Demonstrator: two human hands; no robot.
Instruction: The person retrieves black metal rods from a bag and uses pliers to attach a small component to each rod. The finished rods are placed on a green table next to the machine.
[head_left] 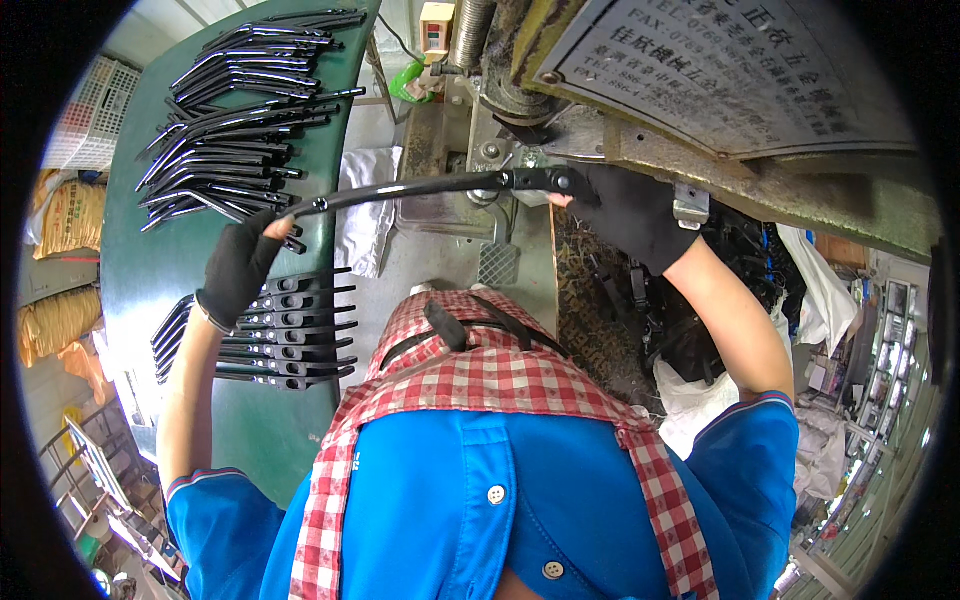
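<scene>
A long, slightly bent black metal tube (410,190) with a flat bracket at its right end lies across in front of the machine. My left hand (238,270), in a black glove with the thumb bare, is closed round the tube's left end, over the green table. Closed on the bracket end is my right hand (640,218), also black-gloved, with a bare fingertip showing below the bracket. That end sits close to the machine's working area (525,155); whether it touches there I cannot tell.
On the green table (265,440) lie a far pile of black bent tubes (255,60) and a nearer row of bracketed tubes (290,335). The machine's plate (720,75) overhangs at upper right. A foot pedal (498,264) is below; black parts (690,300) lie at right.
</scene>
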